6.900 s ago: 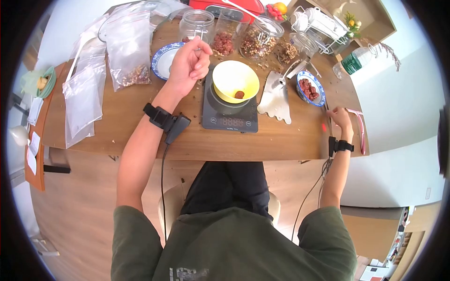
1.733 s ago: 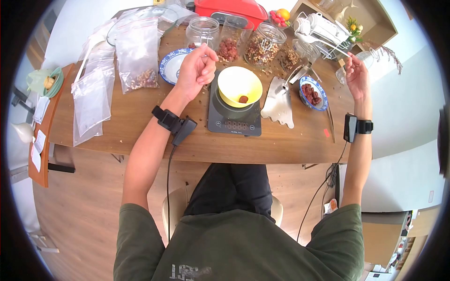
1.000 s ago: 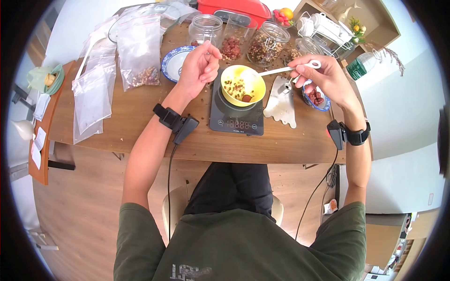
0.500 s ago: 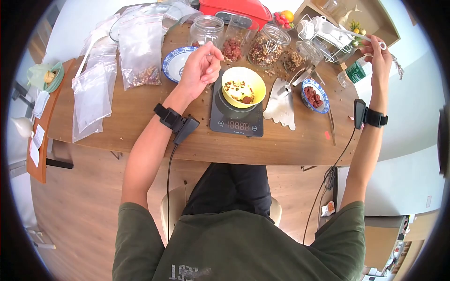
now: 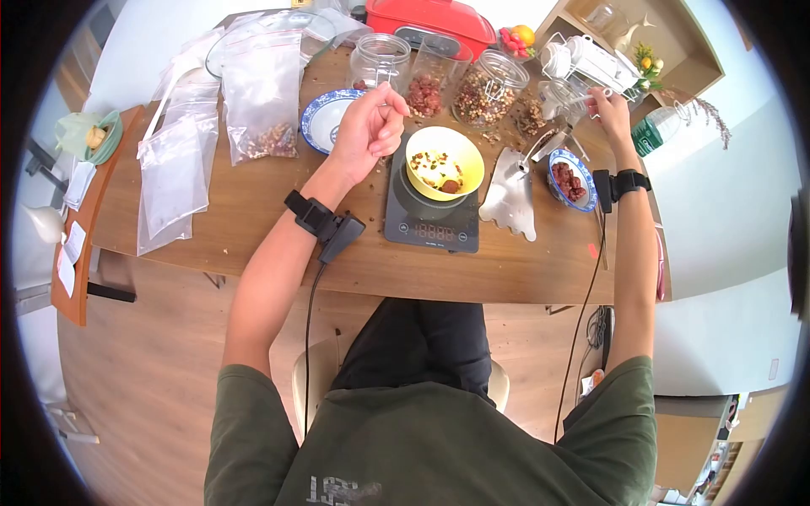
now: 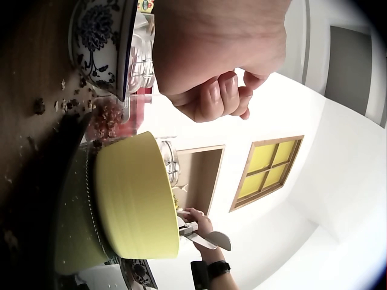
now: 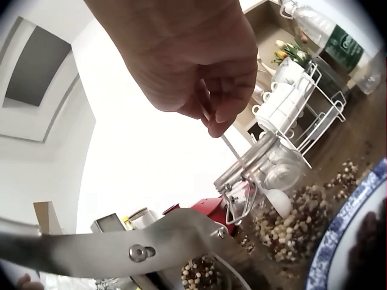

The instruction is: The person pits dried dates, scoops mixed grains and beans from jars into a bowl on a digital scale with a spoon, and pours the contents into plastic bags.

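Observation:
The right hand (image 5: 609,111) pinches the handle of a white spoon (image 7: 277,202), whose bowl lies at the grains in a tipped glass jar (image 7: 284,172) in the right wrist view. The left hand (image 5: 368,135) hovers with loosely curled fingers, holding nothing, up and left of the yellow bowl (image 5: 467,158). That bowl stands on a black scale (image 5: 432,235) and holds scattered grains and one red date. A metal stand (image 5: 509,198) is right of the scale. Beside it, a blue-rimmed bowl (image 5: 557,191) holds red dates.
Glass jars (image 5: 380,61) and a red appliance (image 5: 439,21) line the back. Plastic bags (image 5: 260,97) lie at the left, near a blue-rimmed plate (image 5: 310,126). At the back right are a white cup rack (image 5: 603,63) and a green-labelled bottle (image 5: 656,132).
Grains have appeared in the yellow bowl. The right hand came over it with the spoon, swung away to the right, and is now back at the tipped jar. The left hand keeps its pose.

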